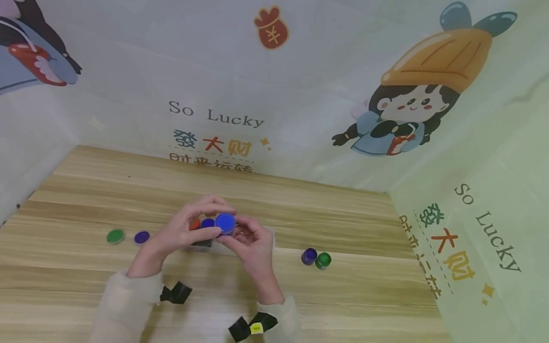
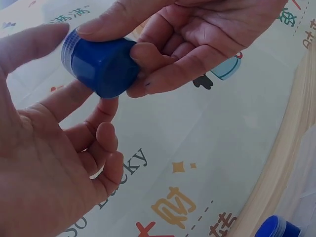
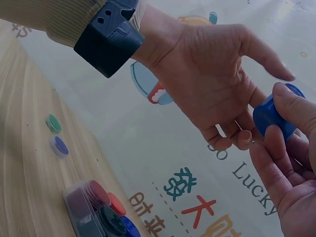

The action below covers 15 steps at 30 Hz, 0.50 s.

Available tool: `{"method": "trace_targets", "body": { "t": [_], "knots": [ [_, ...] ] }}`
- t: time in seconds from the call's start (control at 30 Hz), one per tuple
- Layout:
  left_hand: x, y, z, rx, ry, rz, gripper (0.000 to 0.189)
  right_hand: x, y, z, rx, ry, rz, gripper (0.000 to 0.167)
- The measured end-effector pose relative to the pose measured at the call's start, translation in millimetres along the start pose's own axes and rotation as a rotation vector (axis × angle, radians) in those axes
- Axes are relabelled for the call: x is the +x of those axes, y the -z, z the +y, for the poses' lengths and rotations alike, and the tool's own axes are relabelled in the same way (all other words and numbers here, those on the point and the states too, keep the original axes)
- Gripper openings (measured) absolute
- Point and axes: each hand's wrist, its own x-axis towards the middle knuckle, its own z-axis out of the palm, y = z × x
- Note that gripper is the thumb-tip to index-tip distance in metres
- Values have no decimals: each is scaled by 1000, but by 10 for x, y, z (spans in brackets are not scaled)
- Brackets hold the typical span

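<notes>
Both hands hold a small blue paint jar (image 1: 225,224) with a clear-rimmed lid above the middle of the table. My right hand (image 1: 254,245) pinches the jar's body (image 2: 106,69) between thumb and fingers. Around the lid end, my left hand (image 1: 173,233) has its thumb and index finger (image 2: 74,101) at the rim; its other fingers are loosely curled. Beneath the hands is a clear plastic box (image 1: 273,238), partly hidden, with red (image 3: 98,192), dark green (image 3: 112,220) and blue jars (image 3: 129,227) in it.
On the left of the table lie a green lid (image 1: 115,236) and a purple lid (image 1: 141,237). To the right stand a purple jar (image 1: 309,256) and a green jar (image 1: 323,260), side by side. Printed cloth walls (image 1: 300,95) enclose the wooden table (image 1: 364,295).
</notes>
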Motion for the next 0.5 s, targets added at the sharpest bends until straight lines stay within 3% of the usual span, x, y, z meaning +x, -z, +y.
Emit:
{"method": "trace_targets", "body": {
  "t": [0.3,0.5],
  "knots": [
    [4,-15,-10,8,23,23,26,-14,-4,-7,-18,-6,0,44],
    [-1,16,9,-84,5,-56,30,-13,-9,-4,19,-22,4,48]
  ]
}}
